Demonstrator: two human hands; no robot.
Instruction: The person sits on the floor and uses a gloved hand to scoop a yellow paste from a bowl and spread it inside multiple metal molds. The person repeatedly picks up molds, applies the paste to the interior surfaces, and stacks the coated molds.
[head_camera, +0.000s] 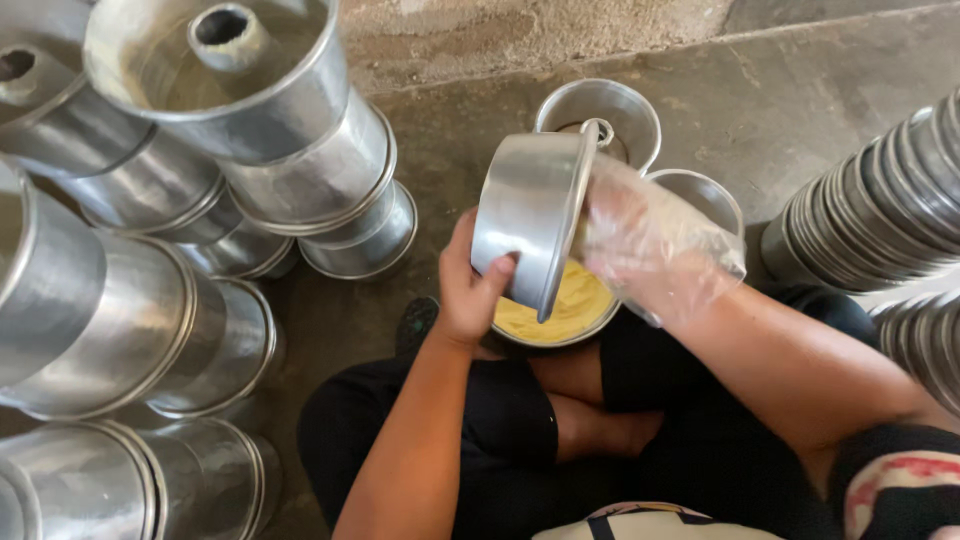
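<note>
My left hand (468, 285) grips the outer wall of a round aluminium baking tin (525, 215), holding it tilted on its side. My right hand (650, 240), wrapped in a thin clear plastic glove, reaches into the tin's open mouth. Directly below the tilted tin sits a metal bowl of yellow paste (570, 315), partly hidden by it. I am seated cross-legged on the floor in dark trousers, the bowl resting between my knees.
Stacks of tube-centred aluminium tins (240, 100) lie to the left, with more stacked tins (880, 210) at the right edge. Two empty tins (605, 110) stand on the concrete floor (800, 90) just beyond my hands.
</note>
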